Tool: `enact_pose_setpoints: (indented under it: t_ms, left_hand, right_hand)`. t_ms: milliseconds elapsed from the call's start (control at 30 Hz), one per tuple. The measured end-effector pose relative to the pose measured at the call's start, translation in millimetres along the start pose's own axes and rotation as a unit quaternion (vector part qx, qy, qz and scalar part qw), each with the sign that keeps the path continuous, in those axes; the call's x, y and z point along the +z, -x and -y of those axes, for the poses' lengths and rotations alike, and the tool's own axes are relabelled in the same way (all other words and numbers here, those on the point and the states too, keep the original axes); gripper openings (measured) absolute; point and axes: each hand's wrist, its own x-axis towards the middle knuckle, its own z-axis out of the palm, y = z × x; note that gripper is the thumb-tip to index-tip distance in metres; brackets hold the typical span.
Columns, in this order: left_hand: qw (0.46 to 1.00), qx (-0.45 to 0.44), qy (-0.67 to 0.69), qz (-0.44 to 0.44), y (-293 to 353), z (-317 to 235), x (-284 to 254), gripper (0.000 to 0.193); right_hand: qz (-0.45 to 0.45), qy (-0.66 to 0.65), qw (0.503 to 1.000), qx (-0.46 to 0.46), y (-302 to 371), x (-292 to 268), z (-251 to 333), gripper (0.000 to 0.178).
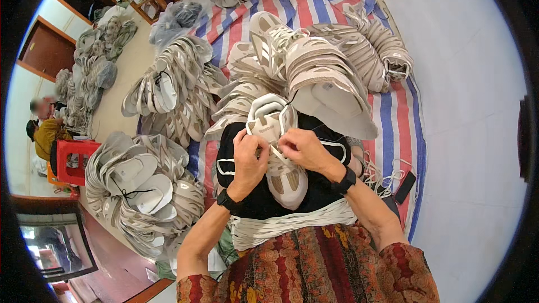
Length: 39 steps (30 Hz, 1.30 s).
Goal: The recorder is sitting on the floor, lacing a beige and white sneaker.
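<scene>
A beige and white shoe upper (288, 191) lies on my black-covered lap (230, 143), its toe toward me and its tongue (266, 128) pointing away. My left hand (250, 158) is closed at the left edge of the lacing, fingers bent against the upper. On the other side, my right hand (309, 151) pinches a white shoelace (276, 154) that crosses between the two hands. Loose ends of lace stick out beside both hands. What the left fingertips grip is partly hidden, though the lace runs to them. A thick bundle of white laces (292, 225) rests across my waist.
Stacked shoe uppers (331, 101) stand ahead on a striped sheet (387, 134), with more piles (140, 185) at the left. Loose laces and a black phone-like object (405, 188) lie right. A person (48, 137) sits far left near a red stool (76, 160).
</scene>
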Motion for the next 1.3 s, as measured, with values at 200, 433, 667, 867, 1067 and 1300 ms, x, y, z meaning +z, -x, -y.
enact_pose_setpoints:
  t_ms: [200,433,667,867,1067,1300]
  left_hand:
    - [0.999,-0.007,-0.027,0.016,6,5,4,0.014]
    - [0.997,0.029,-0.077,-0.011,2,5,8,0.014]
    - [0.946,0.025,-0.280,0.160,0,0,-11,0.014]
    - [0.967,-0.009,-0.204,0.155,-3,4,-18,0.007]
    - [0.955,-0.238,0.071,0.162,-13,5,-30,0.018]
    - [0.985,-0.139,-0.029,0.100,2,3,-15,0.009]
  right_hand:
    - [-0.050,0.015,0.998,-0.021,3,10,-5,0.010]
    - [0.013,0.173,0.975,-0.138,-13,-2,-10,0.009]
    - [-0.246,0.413,0.876,-0.018,-12,-118,-1,0.007]
    - [-0.181,0.388,0.880,-0.205,-18,-53,27,0.019]
    - [-0.079,0.279,0.939,-0.184,-16,-1,5,0.017]
    - [-0.010,0.134,0.979,-0.151,-14,-5,-1,0.012]
